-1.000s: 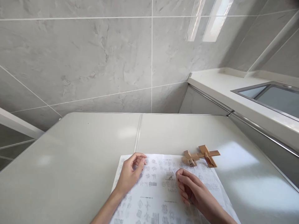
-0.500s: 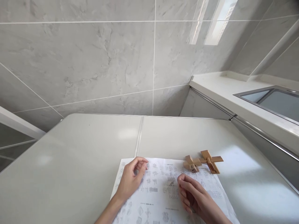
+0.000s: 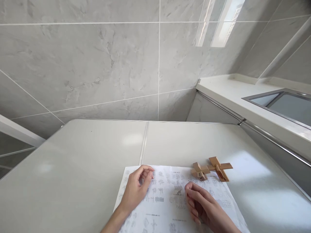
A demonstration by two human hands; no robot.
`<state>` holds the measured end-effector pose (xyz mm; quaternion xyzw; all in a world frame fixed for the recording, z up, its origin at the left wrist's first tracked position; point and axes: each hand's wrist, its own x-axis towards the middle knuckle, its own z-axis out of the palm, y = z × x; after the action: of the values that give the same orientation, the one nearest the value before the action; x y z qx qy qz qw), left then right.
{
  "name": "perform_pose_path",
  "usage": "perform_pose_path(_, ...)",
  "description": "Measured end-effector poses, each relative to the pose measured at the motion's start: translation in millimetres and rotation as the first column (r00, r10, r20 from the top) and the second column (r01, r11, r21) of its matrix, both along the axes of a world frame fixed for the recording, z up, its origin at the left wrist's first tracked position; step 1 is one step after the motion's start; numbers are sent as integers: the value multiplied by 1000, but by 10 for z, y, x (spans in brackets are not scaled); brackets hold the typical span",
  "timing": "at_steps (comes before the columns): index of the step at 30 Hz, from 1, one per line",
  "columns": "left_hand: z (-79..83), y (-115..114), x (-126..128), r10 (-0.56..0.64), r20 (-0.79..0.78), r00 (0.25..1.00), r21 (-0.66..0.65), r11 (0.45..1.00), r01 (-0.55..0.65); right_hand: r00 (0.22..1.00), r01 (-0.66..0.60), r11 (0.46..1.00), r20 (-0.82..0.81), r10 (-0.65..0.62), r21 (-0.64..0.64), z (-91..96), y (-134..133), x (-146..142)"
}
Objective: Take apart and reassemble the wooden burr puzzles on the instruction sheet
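Observation:
A white instruction sheet (image 3: 167, 207) printed with small diagrams lies flat on the table. My left hand (image 3: 138, 184) rests on its left part, fingers curled in near the thumb, with nothing showing in it. Over the right part is my right hand (image 3: 201, 204), loosely closed, its thumb against the index finger; no object shows there either. Just beyond the right hand, two wooden puzzle pieces sit at the sheet's far right corner: a blocky knot (image 3: 200, 171) with markings, and a flatter cross-shaped one (image 3: 220, 167) touching it or overlapping it in view.
The white table (image 3: 73, 168) has a seam running away from me. Behind it rises a grey tiled wall (image 3: 109, 64). To the right stands a white counter (image 3: 223, 87) with a metal-rimmed sink (image 3: 279, 100). A white frame (image 3: 21, 132) is at far left.
The view has shifted very slightly. Both hands, the sheet and the wooden pieces keep their places.

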<state>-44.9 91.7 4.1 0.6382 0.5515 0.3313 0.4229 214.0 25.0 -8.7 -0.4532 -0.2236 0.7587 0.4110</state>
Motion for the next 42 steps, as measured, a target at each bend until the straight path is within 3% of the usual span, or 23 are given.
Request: perform_pose_path(42, 41, 6, 25, -8, -16, 1000, 8, 1000, 9, 1000, -7, 1000, 10, 7, -4, -36, -11, 21)
